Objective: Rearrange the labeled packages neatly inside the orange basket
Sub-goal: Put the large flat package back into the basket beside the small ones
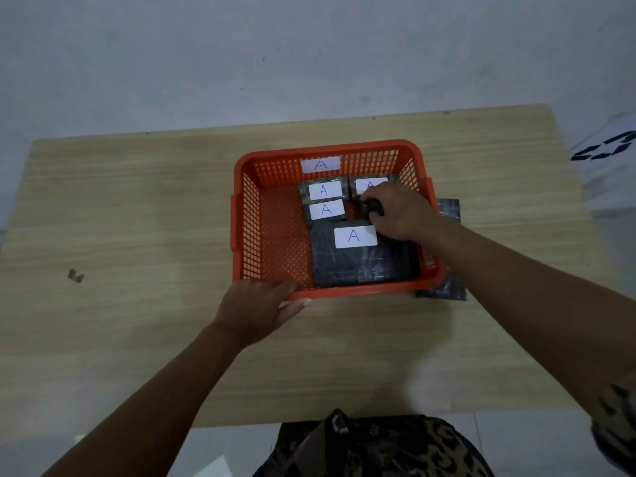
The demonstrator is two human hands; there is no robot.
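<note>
On a wooden bench (pixel 137 208), the orange basket (pixel 241 215) holds four labeled packages (pixel 358 256) nearly aligned; right hand (pixel 395 211) fingers pinch a small dark item, left hand (pixel 258 304) grips the rim.

The orange basket (pixel 246 215) is glossy perforated plastic. The packages (pixel 358 266) wear dark, shiny crinkled film with matt white paper labels (pixel 354 236). The tabletop (pixel 137 201) is smooth, pale wood-grain laminate.

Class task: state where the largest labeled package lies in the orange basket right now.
In the head view, the largest package lies flat in the orange basket, at its near right corner, just nearer than the three smaller packages.
</note>
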